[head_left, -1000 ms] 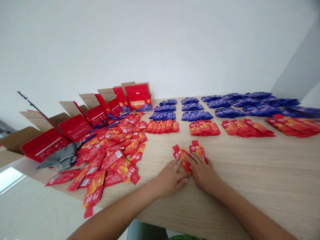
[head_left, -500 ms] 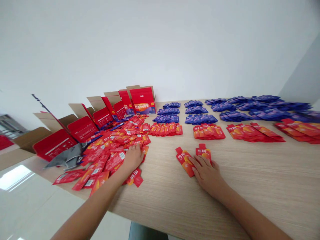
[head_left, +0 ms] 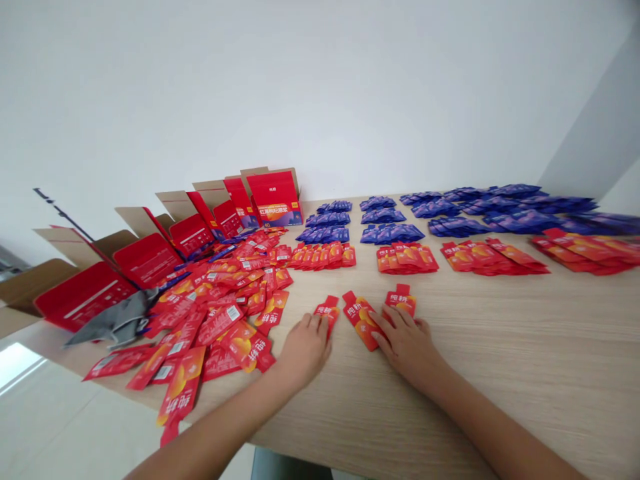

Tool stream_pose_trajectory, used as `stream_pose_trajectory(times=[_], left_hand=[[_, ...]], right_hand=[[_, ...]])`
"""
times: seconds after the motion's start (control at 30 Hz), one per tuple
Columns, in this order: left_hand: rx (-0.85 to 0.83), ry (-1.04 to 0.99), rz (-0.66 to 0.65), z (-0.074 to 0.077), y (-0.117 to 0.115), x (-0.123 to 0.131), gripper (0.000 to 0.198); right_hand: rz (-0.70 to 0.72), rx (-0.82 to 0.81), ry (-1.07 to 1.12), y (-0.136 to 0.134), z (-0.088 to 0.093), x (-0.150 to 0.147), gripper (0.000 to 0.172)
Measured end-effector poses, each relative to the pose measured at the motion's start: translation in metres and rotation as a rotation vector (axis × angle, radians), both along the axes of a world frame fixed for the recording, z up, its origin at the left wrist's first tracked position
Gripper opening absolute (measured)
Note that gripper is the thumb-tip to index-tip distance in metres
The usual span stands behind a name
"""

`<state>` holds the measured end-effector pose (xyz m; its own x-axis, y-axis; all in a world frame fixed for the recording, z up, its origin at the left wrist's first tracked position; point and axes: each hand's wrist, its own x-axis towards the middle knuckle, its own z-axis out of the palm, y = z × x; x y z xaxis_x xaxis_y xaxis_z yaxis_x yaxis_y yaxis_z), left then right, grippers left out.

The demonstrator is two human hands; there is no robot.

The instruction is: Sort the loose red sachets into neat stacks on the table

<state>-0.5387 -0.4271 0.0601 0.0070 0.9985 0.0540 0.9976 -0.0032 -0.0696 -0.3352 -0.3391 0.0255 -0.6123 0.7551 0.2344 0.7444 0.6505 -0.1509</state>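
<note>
My left hand (head_left: 306,347) has its fingers curled over a red spouted pouch (head_left: 328,308), which lies low over the tabletop or on it. Beside it, a second red pouch (head_left: 359,321) lies tilted on the wood, with my right thumb at its edge. Most of a third pouch (head_left: 401,300) is covered by my right hand (head_left: 407,337), whose spread fingers rest flat on it. Left of my hands, a loose heap of red pouches (head_left: 220,323) spreads over the table, some face up and others showing barcodes.
Open red cartons (head_left: 274,197) line the table's left and back. A grey cloth item (head_left: 117,320) lies against the nearest ones. Red pouch stacks (head_left: 407,259) form a row beyond my hands, with blue-purple pouch stacks (head_left: 393,233) behind. The table (head_left: 450,427) has a wood-grain top.
My left hand has moved right from the heap, bringing a red pouch beside the other two. My right hand stays over its pouches. The view has shifted slightly.
</note>
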Motion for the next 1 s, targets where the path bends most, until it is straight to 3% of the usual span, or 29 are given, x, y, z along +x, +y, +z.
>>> stream_pose_trajectory(times=[0.1, 0.17, 0.3, 0.5, 0.67, 0.83, 1.0], left_hand=[[0.043, -0.148, -0.089, -0.007, 0.001, 0.032, 0.056], [0.063, -0.226, -0.133, -0.008, 0.003, 0.041, 0.055], [0.070, -0.288, -0.168, -0.010, 0.007, 0.037, 0.039], [0.027, -0.254, -0.294, -0.031, 0.017, 0.030, 0.055], [-0.076, -0.236, -0.284, -0.037, 0.026, 0.030, 0.058], [-0.043, -0.196, -0.266, -0.034, 0.024, 0.034, 0.056], [-0.058, -0.331, -0.194, -0.030, 0.024, 0.034, 0.055]], right_hand=[[0.041, 0.015, 0.031, -0.002, 0.001, 0.000, 0.043], [0.043, 0.025, 0.046, -0.002, 0.001, 0.001, 0.043], [0.019, 0.022, 0.044, 0.000, 0.000, 0.002, 0.044], [0.096, 0.002, 0.075, 0.007, -0.013, 0.003, 0.043], [0.164, -0.008, 0.126, 0.011, -0.019, 0.004, 0.045], [0.151, -0.037, 0.103, 0.008, -0.017, 0.002, 0.050], [0.132, -0.013, 0.067, 0.004, -0.017, -0.001, 0.048]])
